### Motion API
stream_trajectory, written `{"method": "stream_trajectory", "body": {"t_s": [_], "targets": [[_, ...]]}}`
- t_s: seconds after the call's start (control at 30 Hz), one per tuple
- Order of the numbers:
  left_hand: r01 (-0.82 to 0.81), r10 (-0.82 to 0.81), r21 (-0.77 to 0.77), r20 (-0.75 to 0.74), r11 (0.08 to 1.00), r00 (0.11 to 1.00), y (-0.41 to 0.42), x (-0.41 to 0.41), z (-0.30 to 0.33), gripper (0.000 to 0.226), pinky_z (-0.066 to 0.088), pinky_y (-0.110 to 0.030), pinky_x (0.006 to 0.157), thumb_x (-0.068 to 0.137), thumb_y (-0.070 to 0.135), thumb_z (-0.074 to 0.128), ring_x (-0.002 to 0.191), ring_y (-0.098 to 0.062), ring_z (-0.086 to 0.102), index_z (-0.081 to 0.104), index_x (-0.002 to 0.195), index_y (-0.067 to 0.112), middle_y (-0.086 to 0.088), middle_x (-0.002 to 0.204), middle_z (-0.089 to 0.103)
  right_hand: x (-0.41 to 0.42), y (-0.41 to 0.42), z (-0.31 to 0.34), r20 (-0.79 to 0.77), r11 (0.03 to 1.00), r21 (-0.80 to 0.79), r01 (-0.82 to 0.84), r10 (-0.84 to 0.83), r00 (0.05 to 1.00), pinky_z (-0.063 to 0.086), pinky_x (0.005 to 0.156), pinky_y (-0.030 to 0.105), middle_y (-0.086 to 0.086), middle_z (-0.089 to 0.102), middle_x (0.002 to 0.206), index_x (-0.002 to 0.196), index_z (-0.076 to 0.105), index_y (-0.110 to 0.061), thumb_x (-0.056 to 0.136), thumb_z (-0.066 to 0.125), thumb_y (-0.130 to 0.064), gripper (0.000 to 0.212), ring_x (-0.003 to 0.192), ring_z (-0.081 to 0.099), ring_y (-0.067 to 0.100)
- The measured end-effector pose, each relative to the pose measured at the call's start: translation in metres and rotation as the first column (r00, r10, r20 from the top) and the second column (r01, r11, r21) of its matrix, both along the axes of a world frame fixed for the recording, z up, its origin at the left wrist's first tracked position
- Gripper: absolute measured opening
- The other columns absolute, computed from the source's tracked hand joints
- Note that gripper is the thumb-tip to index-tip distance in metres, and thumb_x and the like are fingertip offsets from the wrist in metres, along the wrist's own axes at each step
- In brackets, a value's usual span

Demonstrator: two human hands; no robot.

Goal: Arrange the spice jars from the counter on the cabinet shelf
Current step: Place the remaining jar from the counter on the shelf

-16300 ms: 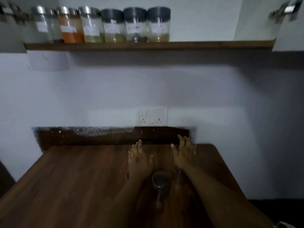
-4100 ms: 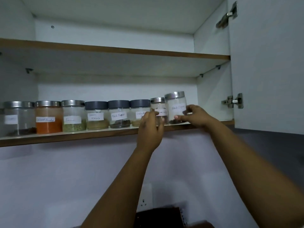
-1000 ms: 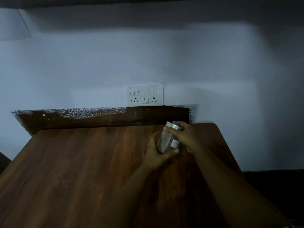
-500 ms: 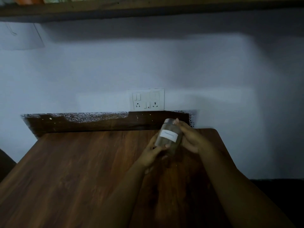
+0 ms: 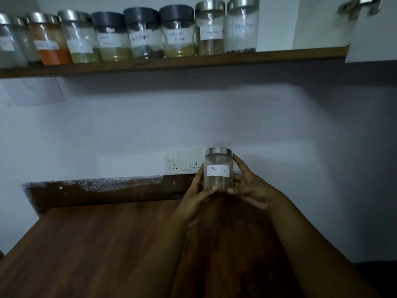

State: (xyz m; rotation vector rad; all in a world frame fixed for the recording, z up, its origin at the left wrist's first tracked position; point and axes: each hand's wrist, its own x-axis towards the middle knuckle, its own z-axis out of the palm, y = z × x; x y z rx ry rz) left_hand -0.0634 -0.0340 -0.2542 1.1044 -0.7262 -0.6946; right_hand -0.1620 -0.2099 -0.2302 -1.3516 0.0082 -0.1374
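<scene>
The left hand (image 5: 198,195) and the right hand (image 5: 250,187) both hold the cinnamon jar (image 5: 218,169), each with fingers curled around one side and the thumb tip pressed on the lower front of the glass. Half a second ago the jar was tilted and low over the counter; now it stands upright and is raised higher, in front of the switch plate (image 5: 184,160), with its label turned to the camera. The view has also lifted, so the cabinet shelf (image 5: 171,61) and its row of jars are visible again.

From left to right on the shelf stand three jars with shiny metal lids, the second one (image 5: 50,39) holding orange powder, then three jars with dark matte lids (image 5: 142,33), then two more with metal lids (image 5: 241,25) at the right end. All are round, of clear glass, with white handwritten labels. The shelf edge is a dark wooden strip.

The held jar is a clear glass cylinder with a brushed metal lid, a white label reading "Cinnamon" and brownish content in the lower half. Below it the counter (image 5: 96,244) is dark brown with wood grain, and a speckled, chipped upstand (image 5: 96,190) runs along the pale smooth wall.
</scene>
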Motion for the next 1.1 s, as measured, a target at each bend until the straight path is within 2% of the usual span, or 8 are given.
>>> {"method": "stream_trajectory", "body": {"t_s": [0.07, 0.23, 0.53, 0.67, 0.77, 0.83, 0.93, 1.1], "targets": [[-0.042, 0.036, 0.041, 0.133, 0.998, 0.990, -0.002, -0.003, 0.016, 0.086, 0.048, -0.043, 0.103, 0.076, 0.026, 0.081, 0.132, -0.025, 0.047, 0.033, 0.144, 0.047, 0.000, 0.147, 0.042, -0.006, -0.004, 0.020, -0.008, 0.996, -0.093, -0.012, 0.012, 1.000, 0.054, 0.091, 0.041, 0.011, 0.051, 0.140, 0.146, 0.019, -0.054, 0.071, 0.069, 0.016, 0.114, 0.125, 0.055, 0.031], [-0.190, 0.133, 0.053, 0.531, 0.980, 0.837, -0.018, -0.021, 0.080, 0.086, 0.041, -0.018, 0.095, 0.082, 0.047, 0.066, 0.130, -0.009, 0.040, 0.012, 0.148, 0.052, 0.016, 0.141, 0.032, -0.027, -0.007, 0.087, 0.071, 0.942, -0.304, 0.144, -0.128, 0.989, 0.055, 0.089, 0.040, 0.006, 0.049, 0.139, 0.149, 0.010, -0.054, 0.063, 0.086, -0.004, 0.126, 0.123, 0.057, 0.027], [-0.110, 0.358, -0.387, 0.657, 0.915, 0.663, -0.068, -0.029, 0.233, 0.071, 0.047, -0.015, 0.095, 0.092, 0.024, 0.065, 0.123, 0.001, 0.050, 0.027, 0.150, 0.037, 0.006, 0.142, 0.044, -0.057, -0.025, 0.253, 0.526, 0.733, -0.415, 0.539, -0.290, 0.799, 0.056, 0.088, 0.031, 0.001, 0.058, 0.129, 0.149, 0.017, -0.047, 0.063, 0.084, 0.000, 0.119, 0.115, 0.062, 0.013], [-0.100, 0.431, -0.459, 0.708, 0.883, 0.560, -0.094, -0.022, 0.287, 0.064, 0.048, -0.025, 0.099, 0.094, 0.021, 0.063, 0.122, 0.004, 0.050, 0.032, 0.149, 0.030, 0.006, 0.145, 0.044, -0.054, -0.046, 0.309, 0.566, 0.523, -0.547, 0.654, -0.344, 0.749, 0.053, 0.094, 0.035, -0.002, 0.060, 0.130, 0.147, 0.018, -0.045, 0.050, 0.093, -0.037, 0.122, 0.114, 0.063, 0.015], [-0.332, 0.526, -0.446, 0.825, 0.831, 0.208, -0.109, -0.001, 0.299, 0.061, 0.037, -0.030, 0.105, 0.095, 0.033, 0.059, 0.132, -0.015, 0.041, 0.031, 0.149, 0.029, 0.001, 0.149, 0.038, -0.045, -0.072, 0.330, 0.506, 0.472, -0.588, 0.658, -0.421, 0.753, 0.045, 0.097, 0.036, 0.002, 0.054, 0.136, 0.150, 0.014, -0.041, 0.060, 0.091, -0.023, 0.120, 0.118, 0.057, 0.019], [-0.465, 0.613, -0.554, 0.789, 0.690, -0.030, -0.113, 0.016, 0.296, 0.053, 0.038, -0.029, 0.099, 0.094, 0.029, 0.058, 0.127, -0.020, 0.042, 0.040, 0.143, 0.023, -0.004, 0.142, 0.039, -0.039, -0.088, 0.334, 0.430, 0.445, -0.641, 0.625, -0.466, 0.773, 0.041, 0.095, 0.033, 0.007, 0.053, 0.134, 0.153, 0.011, -0.037, 0.067, 0.087, -0.010, 0.117, 0.120, 0.052, 0.021], [-0.506, 0.731, -0.705, 0.655, 0.497, -0.194, -0.116, 0.044, 0.282, 0.022, 0.051, -0.038, 0.079, 0.092, 0.021, 0.055, 0.099, -0.024, 0.053, 0.056, 0.110, 0.009, -0.008, 0.113, 0.052, -0.027, -0.104, 0.333, 0.312, 0.426, -0.705, 0.567, -0.533, 0.787, 0.043, 0.090, 0.032, 0.010, 0.054, 0.126, 0.154, 0.008, -0.033, 0.072, 0.084, -0.006, 0.115, 0.113, 0.052, 0.023], [-0.484, 0.612, -0.777, 0.622, 0.403, -0.489, -0.122, 0.068, 0.263, 0.020, 0.029, -0.028, 0.064, 0.098, 0.023, 0.046, 0.073, -0.020, 0.046, 0.055, 0.084, 0.012, -0.003, 0.081, 0.051, -0.003, -0.117, 0.334, 0.252, 0.449, -0.697, 0.559, -0.577, 0.777, 0.047, 0.100, 0.041, 0.011, 0.060, 0.124, 0.154, 0.008, -0.033, 0.070, 0.084, -0.003, 0.117, 0.117, 0.056, 0.028]]}}
